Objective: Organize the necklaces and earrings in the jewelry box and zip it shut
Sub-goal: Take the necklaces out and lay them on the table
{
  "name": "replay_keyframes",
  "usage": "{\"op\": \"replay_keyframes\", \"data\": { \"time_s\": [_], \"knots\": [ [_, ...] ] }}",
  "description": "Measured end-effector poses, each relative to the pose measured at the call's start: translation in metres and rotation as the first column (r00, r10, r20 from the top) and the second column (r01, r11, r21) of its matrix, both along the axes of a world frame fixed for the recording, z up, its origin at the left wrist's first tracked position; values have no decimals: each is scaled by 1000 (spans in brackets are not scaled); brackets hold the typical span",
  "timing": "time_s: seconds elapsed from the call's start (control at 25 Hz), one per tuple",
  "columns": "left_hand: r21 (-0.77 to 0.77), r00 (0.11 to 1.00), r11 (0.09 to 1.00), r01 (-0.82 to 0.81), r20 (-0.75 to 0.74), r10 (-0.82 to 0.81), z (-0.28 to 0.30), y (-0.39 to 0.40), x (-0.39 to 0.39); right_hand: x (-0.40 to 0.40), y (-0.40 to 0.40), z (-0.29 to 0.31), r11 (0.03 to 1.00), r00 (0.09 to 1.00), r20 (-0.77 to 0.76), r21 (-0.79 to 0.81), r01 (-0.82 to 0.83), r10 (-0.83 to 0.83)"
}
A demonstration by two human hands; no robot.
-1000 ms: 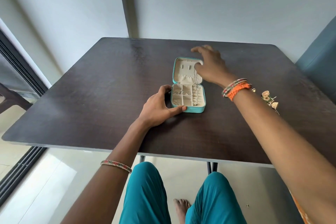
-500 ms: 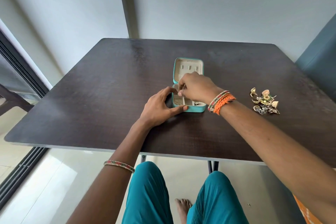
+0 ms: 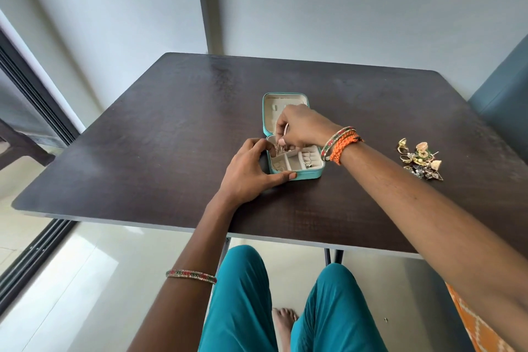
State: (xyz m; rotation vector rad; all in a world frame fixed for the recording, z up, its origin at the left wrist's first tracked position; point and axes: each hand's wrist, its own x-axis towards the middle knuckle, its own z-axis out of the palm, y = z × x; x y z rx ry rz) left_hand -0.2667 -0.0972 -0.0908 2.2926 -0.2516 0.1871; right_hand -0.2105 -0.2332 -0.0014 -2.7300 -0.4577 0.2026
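A person's left hand [image 3: 247, 170] grips the open teal jewelry box [image 3: 294, 163] at mid-surface [image 3: 143, 151], while right-hand fingers [image 3: 281, 127] pinch a thin chain [image 3: 285, 134] over its rear-left compartment; loose earrings [image 3: 420, 158] lie well to the right.

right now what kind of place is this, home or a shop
Most likely a home, by a balcony or patio door. A person sits barefoot at a plain dark table against a bare wall, a sliding glass door stands at the left, and glossy floor tiles show below.
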Motion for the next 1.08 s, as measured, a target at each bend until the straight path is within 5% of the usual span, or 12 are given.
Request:
{"op": "replay_keyframes", "data": {
  "time_s": [0.32, 0.56, 0.72, 1.08],
  "knots": [
    [-27, 999, 999, 24, -41, -25, 9, 0, -3, -10, -6, 20, 963, 998, 29, 266, 43, -52],
    [-509, 984, 861, 16, -143, -103, 25, 2, -8, -19, -9, 51, 897, 992, 75, 439, 57, -100],
    [-634, 998, 772, 37, 59, 0, 72, -3, -11, -29, -14, 73, 835, 996, 51, 550, 32, -72],
    [-636, 944, 747, 194, 329, 35, 161, -15, -25, -70, -28, 123, 621, 997, 74, 780, -77, 31]
  ]
}}
